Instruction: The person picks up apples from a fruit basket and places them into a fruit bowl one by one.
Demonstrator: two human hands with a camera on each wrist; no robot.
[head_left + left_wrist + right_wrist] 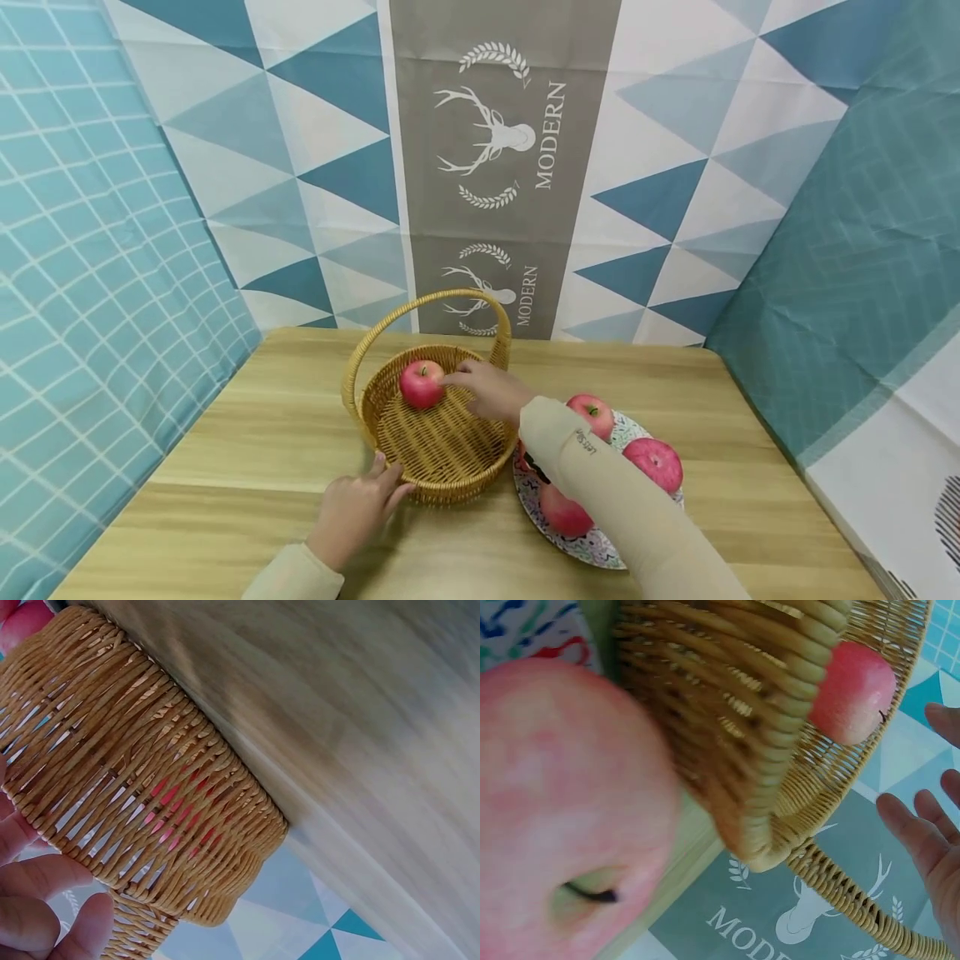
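Note:
A round wicker basket (pixel 442 454) with a tall arched handle stands on the table, and one red apple (pixel 422 385) lies inside against its far left wall. My left hand (pixel 356 510) holds the near left rim, fingers bent over the edge. Over the basket's right side reaches my right hand (pixel 491 390), its fingers extended toward the apple. In the right wrist view a gap shows between those fingers (pixel 907 817) and the apple (pixel 855 691). Through the weave, the left wrist view gives a glimpse of red apple (pixel 180 810).
Right of the basket, a patterned plate (pixel 633 427) holds several apples (pixel 654 464), partly covered by my right sleeve (pixel 622 492). Patterned cloth (pixel 502 167) hangs behind the wooden table (pixel 247 442). A white object (pixel 900 467) stands at the far right.

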